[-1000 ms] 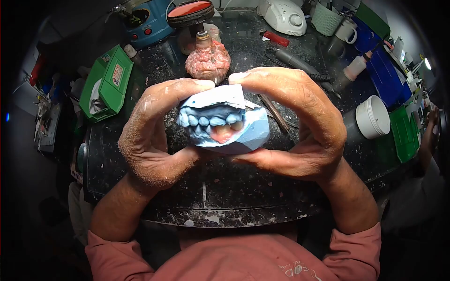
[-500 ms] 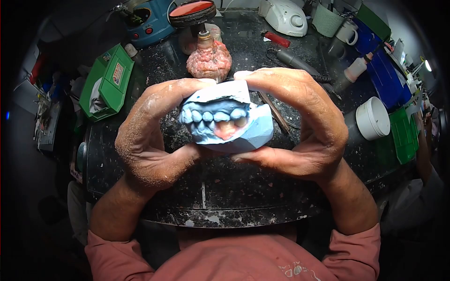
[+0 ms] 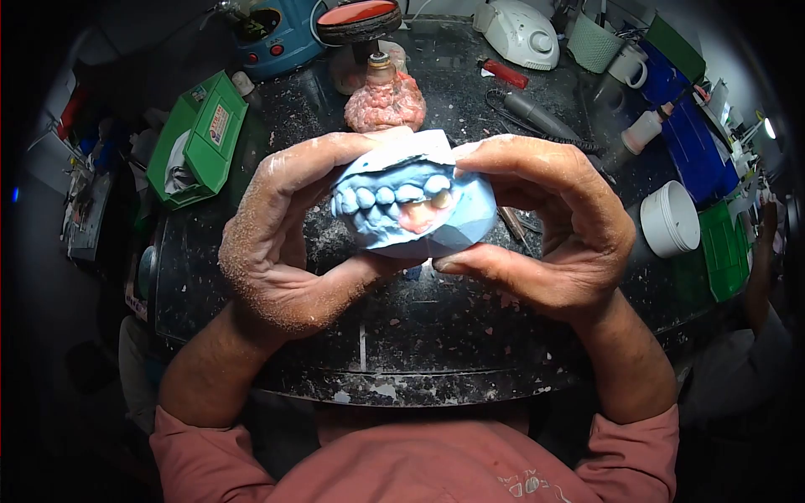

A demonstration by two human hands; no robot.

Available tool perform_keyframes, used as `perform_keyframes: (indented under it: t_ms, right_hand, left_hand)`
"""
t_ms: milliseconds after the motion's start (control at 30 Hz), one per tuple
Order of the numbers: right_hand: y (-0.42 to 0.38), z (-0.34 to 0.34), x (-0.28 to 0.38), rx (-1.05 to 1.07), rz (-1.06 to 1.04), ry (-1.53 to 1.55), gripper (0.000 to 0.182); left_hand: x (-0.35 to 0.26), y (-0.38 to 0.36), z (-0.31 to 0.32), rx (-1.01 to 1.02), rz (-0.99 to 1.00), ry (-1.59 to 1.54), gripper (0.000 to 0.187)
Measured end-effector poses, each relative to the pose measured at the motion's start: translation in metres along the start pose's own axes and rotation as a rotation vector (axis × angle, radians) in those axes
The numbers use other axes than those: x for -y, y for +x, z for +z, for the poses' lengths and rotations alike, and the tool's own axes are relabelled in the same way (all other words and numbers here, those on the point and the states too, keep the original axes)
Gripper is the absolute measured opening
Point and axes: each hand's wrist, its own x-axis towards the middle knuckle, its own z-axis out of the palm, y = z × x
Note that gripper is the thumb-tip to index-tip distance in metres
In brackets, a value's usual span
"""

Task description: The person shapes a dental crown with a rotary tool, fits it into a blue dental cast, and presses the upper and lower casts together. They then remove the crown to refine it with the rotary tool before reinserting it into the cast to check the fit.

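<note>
A blue dental model point(image 3: 394, 198), its upper and lower casts set together, is held up above the bench between both hands. On its lower cast sits a small pink denture piece point(image 3: 418, 218) with tooth-coloured teeth. My left hand point(image 3: 285, 226), dusted with pale powder, grips the model's left side, fingers on top and thumb underneath. From the other side my right hand point(image 3: 570, 222) holds it the same way, thumb tip at the lower base. Behind the right hand lies a slim brown-handled tool point(image 3: 512, 226), partly hidden.
On the dark bench point(image 3: 436, 352) stand a pink-crusted bottle-like burner point(image 3: 386, 102), a green bin point(image 3: 201, 138) and a white tub point(image 3: 669, 220). Farther back are a red lighter point(image 3: 505, 74), a grey handpiece point(image 3: 537, 113), a white machine point(image 3: 518, 35) and a blue device point(image 3: 277, 42).
The dental model has tilted and shifted slightly right in both hands. The upper cast now sits more squarely over the lower one. The whole view has shifted a little.
</note>
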Motion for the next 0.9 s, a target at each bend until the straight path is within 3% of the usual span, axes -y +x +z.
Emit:
perform_keyframes:
  t_ms: [267, 433, 733, 900]
  right_hand:
    - [-0.001, 0.000, 0.000, 0.005, -0.025, -0.010, 0.061]
    - [0.001, -0.004, 0.002, 0.052, -0.119, -0.131, 0.060]
    - [0.002, -0.001, -0.001, 0.032, -0.113, -0.119, 0.060]
    - [0.002, 0.000, 0.000, 0.018, -0.099, -0.093, 0.060]
  left_hand:
    - [-0.004, 0.007, -0.005, 0.118, 0.037, 0.219, 0.076]
    - [-0.003, 0.010, -0.002, 0.102, 0.070, 0.262, 0.071]
    - [-0.015, 0.010, -0.005, 0.136, 0.042, 0.482, 0.064]
    - [-0.010, 0.012, -0.004, 0.088, 0.086, 0.386, 0.064]
